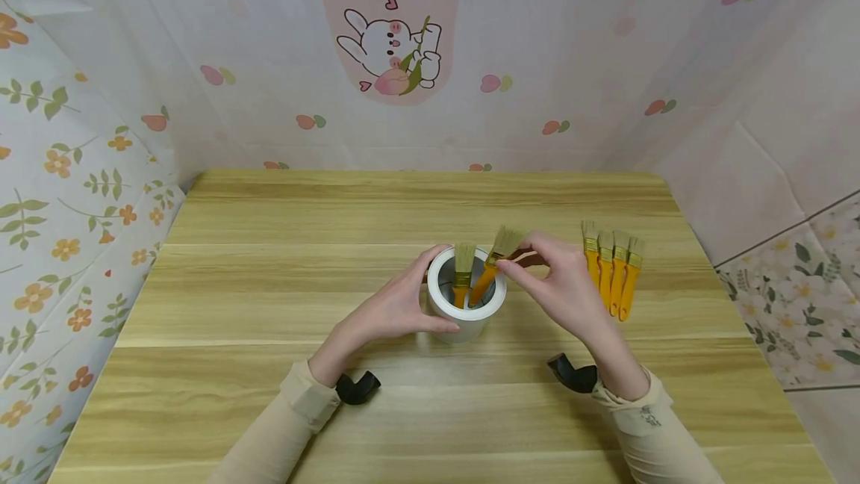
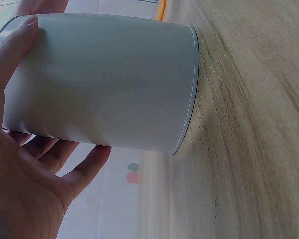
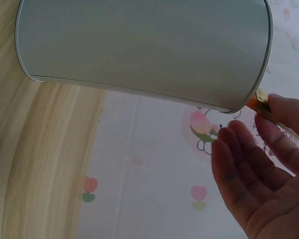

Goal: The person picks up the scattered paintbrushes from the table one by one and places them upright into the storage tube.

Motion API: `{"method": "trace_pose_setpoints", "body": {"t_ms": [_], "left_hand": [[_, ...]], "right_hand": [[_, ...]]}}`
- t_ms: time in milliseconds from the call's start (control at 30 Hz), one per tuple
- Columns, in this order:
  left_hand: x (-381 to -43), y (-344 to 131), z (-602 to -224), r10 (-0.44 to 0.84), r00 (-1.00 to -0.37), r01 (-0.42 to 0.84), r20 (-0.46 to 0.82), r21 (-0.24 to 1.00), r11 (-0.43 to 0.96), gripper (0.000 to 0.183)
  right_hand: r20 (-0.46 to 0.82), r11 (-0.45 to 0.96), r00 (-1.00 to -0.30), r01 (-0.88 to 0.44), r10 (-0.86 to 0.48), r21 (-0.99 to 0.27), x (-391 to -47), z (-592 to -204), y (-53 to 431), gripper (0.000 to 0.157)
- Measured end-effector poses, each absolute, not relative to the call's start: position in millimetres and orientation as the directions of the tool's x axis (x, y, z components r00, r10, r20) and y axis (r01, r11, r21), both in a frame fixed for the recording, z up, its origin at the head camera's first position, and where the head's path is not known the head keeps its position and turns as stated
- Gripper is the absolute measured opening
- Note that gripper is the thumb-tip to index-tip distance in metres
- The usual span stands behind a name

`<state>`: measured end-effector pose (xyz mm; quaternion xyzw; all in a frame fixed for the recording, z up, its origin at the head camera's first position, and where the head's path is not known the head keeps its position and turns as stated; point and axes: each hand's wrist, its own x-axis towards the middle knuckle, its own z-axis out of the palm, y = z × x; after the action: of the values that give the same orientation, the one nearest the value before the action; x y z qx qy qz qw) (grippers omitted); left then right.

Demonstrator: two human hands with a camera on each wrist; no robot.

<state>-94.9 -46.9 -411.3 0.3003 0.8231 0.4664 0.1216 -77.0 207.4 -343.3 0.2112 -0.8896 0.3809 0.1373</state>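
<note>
In the head view a white cylindrical holder with a divider inside stands on the table. My left hand grips it from the left, thumb at the near side and fingers behind. The left wrist view shows the holder's smooth wall between thumb and fingers. One paintbrush stands inside, bristles up. A second paintbrush leans to the right, its orange handle inside the rim. My right hand pinches that brush near its metal band between thumb and forefinger; the other fingers bend loosely.
Several paintbrushes with orange handles lie side by side on the wooden table at the right, bristles pointing away. A black curved piece sits at each wrist. Patterned cloth hangs behind the table.
</note>
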Motion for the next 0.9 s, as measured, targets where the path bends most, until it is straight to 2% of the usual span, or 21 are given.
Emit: {"method": "trace_pose_setpoints", "body": {"t_ms": [133,367,700,900], "left_hand": [[-95,-47,-412,0.607,-0.790,0.384,0.083,0.839,0.385,0.108],[-94,-46,-409,0.587,-0.809,0.346,0.029,0.830,0.437,0.112],[-92,-46,-407,0.558,-0.830,0.319,-0.003,0.818,0.478,0.116],[-93,-46,-409,0.555,-0.832,0.327,0.009,0.816,0.477,0.116]], "right_hand": [[0.388,0.643,-0.872,-0.484,-0.297,-0.594,-77,-344,208,0.011],[0.376,0.633,-0.884,-0.462,-0.276,-0.621,-80,-341,215,0.015],[0.370,0.676,-0.923,-0.340,-0.106,-0.654,-96,-345,248,0.022],[0.310,0.655,-0.950,-0.258,-0.039,-0.710,-106,-348,268,0.026]]}}
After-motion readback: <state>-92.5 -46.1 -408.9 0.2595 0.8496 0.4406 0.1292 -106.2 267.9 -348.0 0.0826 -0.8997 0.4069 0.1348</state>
